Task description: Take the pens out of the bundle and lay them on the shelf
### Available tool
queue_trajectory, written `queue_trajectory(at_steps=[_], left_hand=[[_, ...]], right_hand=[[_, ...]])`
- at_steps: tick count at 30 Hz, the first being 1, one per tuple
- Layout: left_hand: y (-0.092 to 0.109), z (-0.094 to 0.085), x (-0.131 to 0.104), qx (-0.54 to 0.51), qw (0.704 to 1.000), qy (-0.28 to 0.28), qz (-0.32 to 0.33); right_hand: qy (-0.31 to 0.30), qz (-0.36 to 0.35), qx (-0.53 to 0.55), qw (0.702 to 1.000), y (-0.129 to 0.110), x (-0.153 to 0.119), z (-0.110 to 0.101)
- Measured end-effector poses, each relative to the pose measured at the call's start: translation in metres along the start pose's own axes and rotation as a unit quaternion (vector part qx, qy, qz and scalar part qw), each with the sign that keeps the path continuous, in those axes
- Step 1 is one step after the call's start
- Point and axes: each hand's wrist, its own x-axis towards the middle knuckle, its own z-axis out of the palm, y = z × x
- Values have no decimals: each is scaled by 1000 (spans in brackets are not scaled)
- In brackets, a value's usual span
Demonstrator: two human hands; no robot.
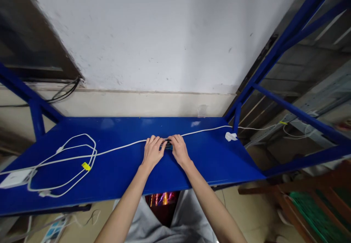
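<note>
- Two bare hands are meeting near the middle of a long, glossy blue tabletop (123, 177), with a small black-and-blue object (169, 144) sitting between them.
- The object is showing a dark upper part, fine lines running across it, and a bluish tint along its lower right.
- The left hand (153, 150) is grasping the object from its left side, the thumb reaching toward the middle.
- The right hand (178, 149) is grasping it from the opposite side, with bent fingers lying over its end.
- Both ends of the object are disappearing beneath the fingers; its full outline, length and material are remaining unreadable.
- A long, thin white cable (120, 148) is running in from the left edge, passing out of sight at the hands and emerging beyond the right hand. Whether the fingers are also holding it, I cannot tell.
- Loops of slim white cord (86, 134) with a bright yellow tag (86, 166) are lying on the left part of the tabletop.
- A crumpled white scrap (230, 137) is lying near the right end; its material is staying hard to make out.
- The bottom edge is cutting off both forearms.
</note>
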Motion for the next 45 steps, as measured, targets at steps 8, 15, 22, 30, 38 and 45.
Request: queue_trajectory(at_steps=[8,15,22,30,38,45], left_hand=[[-4,5,-2,18,999,4,34],[-3,1,-1,21,1000,5,-20],[-2,-1,0,-18,993,29,-117],[-2,-2,1,-103,986,68,-108],[41,-31,-15,-296,940,82,-150],[63,-22,-36,-445,847,34,-289]], right_hand=[[-1,3,0,1000,0,0,3],[32,31,6,999,9,2,1],[71,96,37,992,9,2,-9],[70,110,100,986,-10,-2,-17],[46,11,166,985,-57,-14,-35],[42,43,115,992,-46,-9,-37]])
